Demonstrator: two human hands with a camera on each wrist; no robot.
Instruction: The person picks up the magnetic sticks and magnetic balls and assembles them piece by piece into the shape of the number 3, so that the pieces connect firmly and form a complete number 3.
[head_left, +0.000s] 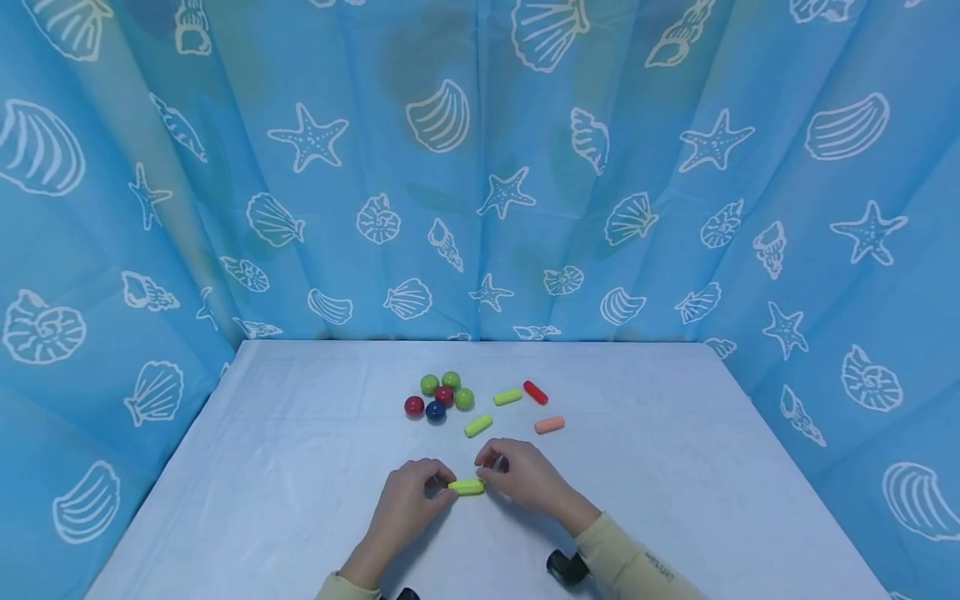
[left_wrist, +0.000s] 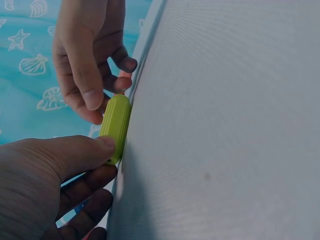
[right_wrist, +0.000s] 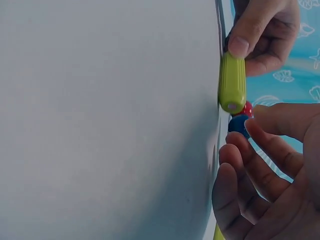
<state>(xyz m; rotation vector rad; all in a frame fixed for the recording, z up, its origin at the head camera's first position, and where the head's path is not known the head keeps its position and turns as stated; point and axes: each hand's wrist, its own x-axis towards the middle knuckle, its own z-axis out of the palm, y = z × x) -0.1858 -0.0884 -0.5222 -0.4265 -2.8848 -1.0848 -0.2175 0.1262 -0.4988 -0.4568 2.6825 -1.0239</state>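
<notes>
A short yellow-green ribbed stick [head_left: 467, 487] lies low over the white table, its rounded end facing right. At its left end my left hand [head_left: 407, 497] pinches it between thumb and fingers; in the left wrist view, the thumb presses on the stick's ribbed side [left_wrist: 117, 122]. My right hand [head_left: 525, 475] hovers by the opposite end, its fingers loosely bent with nothing visible between them. The right wrist view shows a small round spot on the end of the stick [right_wrist: 233, 82] nearest the right hand, with a slight gap between them.
Behind the hands sit green balls [head_left: 464, 399], red balls [head_left: 414, 407] and a blue ball [head_left: 436, 412]. Right of them lie two yellow-green sticks [head_left: 478, 426], a red stick [head_left: 536, 392] and an orange stick [head_left: 550, 425]. A blue shell-print curtain [head_left: 480, 250] hangs behind the table [head_left: 315, 400].
</notes>
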